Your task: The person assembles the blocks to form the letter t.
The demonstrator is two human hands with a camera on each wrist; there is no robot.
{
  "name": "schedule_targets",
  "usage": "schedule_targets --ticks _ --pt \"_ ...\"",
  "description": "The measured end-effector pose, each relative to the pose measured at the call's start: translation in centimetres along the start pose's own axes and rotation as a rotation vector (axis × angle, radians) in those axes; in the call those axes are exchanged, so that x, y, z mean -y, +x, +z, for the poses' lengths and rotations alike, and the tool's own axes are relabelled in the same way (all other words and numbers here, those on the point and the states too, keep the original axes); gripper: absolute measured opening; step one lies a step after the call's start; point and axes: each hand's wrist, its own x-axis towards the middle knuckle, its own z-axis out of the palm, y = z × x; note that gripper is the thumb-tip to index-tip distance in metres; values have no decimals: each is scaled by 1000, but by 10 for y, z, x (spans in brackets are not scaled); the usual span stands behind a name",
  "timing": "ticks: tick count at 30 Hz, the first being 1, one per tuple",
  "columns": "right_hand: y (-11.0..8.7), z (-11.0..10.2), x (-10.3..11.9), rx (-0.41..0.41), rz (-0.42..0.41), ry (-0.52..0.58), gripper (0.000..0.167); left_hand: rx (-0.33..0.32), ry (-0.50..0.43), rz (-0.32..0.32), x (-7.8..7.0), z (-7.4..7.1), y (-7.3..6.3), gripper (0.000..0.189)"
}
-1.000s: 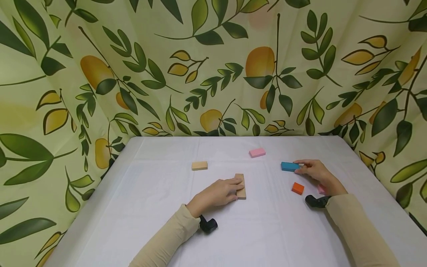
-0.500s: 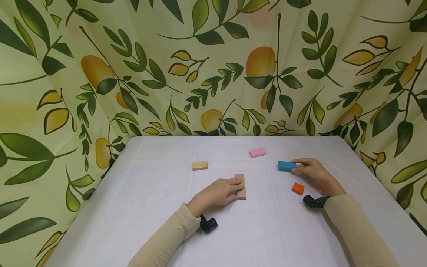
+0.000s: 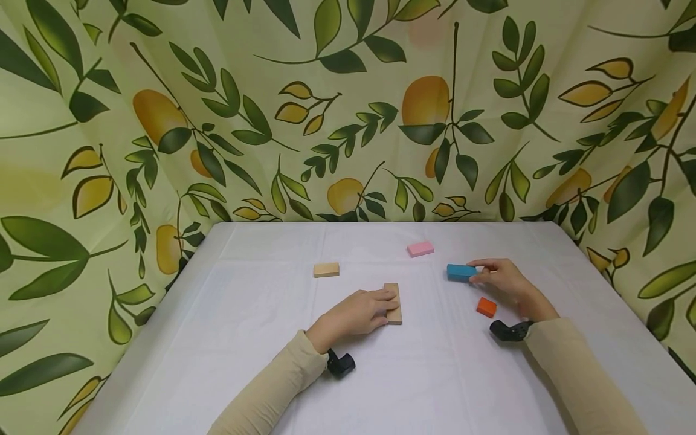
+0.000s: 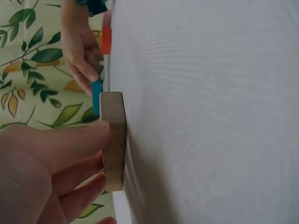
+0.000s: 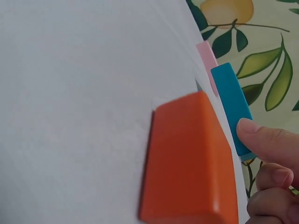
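My left hand (image 3: 354, 312) holds a plain wooden block (image 3: 394, 308) that lies lengthwise on the white table. In the left wrist view the thumb presses one side of this wooden block (image 4: 113, 144), and the other fingers lie along it. Over to the right, my right hand (image 3: 502, 278) pinches one end of a blue block (image 3: 460, 272) between thumb and fingers. The right wrist view shows the thumb on the blue block (image 5: 230, 107). I cannot tell whether the blue block touches the table. An orange block (image 3: 486, 307) sits just in front of the right hand.
Further back lie a pink block (image 3: 420, 249) and a small light wooden block (image 3: 326, 270). Another pink block (image 4: 107, 18) shows beyond the orange one in the left wrist view. A leaf-and-fruit patterned curtain (image 3: 348, 121) hangs behind the table (image 3: 244, 338).
My right hand has moved a little to the left with the blue block in its pinch. The right forearm now hides the nearer pink block in the head view. The left hand stays still.
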Motion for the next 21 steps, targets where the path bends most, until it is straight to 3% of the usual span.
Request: schedule_targets --ticks 13,21 --pt "-8 8 8 -13 -33 -42 59 4 -4 1 -1 -1 0 42" --pt "-9 12 13 -43 -73 -95 55 -31 16 36 -2 -1 0 41"
